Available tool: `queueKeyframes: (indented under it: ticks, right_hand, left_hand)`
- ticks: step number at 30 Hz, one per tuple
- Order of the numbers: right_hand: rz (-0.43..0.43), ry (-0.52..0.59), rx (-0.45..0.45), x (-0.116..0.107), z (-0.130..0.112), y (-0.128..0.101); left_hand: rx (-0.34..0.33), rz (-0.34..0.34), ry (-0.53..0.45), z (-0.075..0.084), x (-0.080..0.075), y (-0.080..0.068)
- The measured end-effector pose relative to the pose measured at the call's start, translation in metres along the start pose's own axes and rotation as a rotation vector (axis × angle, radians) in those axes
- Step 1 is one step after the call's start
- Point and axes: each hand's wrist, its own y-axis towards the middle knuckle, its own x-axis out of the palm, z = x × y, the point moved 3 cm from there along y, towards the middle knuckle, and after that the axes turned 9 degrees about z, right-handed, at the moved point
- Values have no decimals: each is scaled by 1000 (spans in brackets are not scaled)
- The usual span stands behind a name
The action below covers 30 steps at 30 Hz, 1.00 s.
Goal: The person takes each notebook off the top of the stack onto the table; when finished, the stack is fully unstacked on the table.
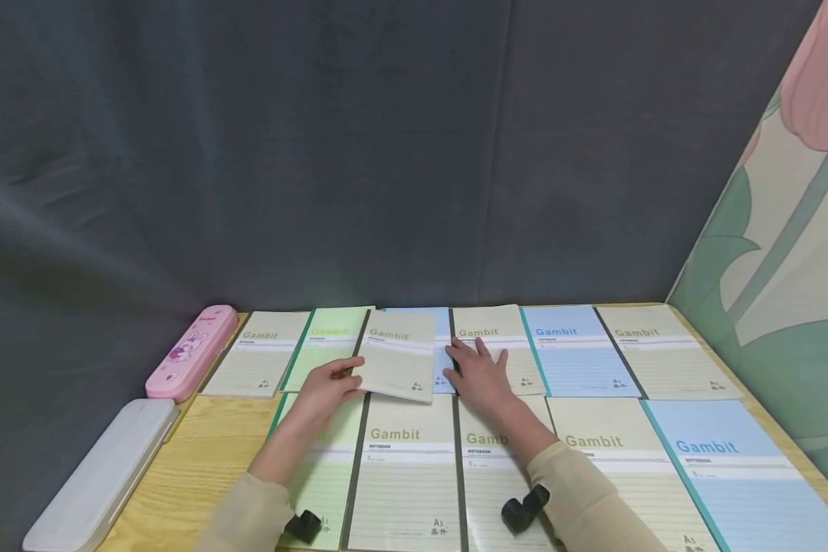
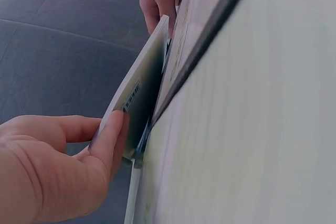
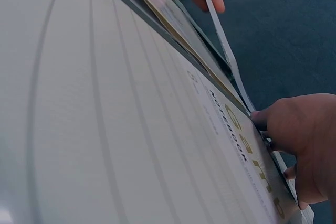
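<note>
While the left hand [image 1: 327, 389] pinches the near-left corner of a beige notebook [image 1: 396, 354], thumb on the cover and fingers under, that book sits tilted off the back row, its left edge raised and its right edge down on a blue notebook [image 1: 443, 360] beneath it. Right hand [image 1: 481, 373] lies at 3 o'clock of the lifted book, palm down, fingers spread and straight on the next beige cover [image 1: 497, 341]; it grips nothing. Fingertips reach the dark spine gap between the two.

Back row is packed edge to edge: beige, green notebook [image 1: 327, 345] at 9 o'clock, then blue and beige out to 3 o'clock. Front row is the same, covers butting at the spines. Bare table [image 1: 203, 452] shows only at 7–8 o'clock, beside a pink pencil case [image 1: 192, 351] and a white case [image 1: 103, 475] on the left edge. Grey backdrop closes off 12 o'clock directly behind the row.
</note>
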Motion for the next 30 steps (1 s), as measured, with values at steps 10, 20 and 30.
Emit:
queueKeyframes:
  ticks: [10, 20, 30]
  right_hand:
    - [-20, 8, 0, 0, -1, 0]
    - [-13, 10, -6, -1, -3, -1]
    - [-7, 11, -7, -2, -1, 0]
  left_hand:
    - [-11, 8, 80, -10, -41, -27]
    - [-17, 14, 162, -15, -77, -57]
    - [-62, 42, 148, -27, -110, -74]
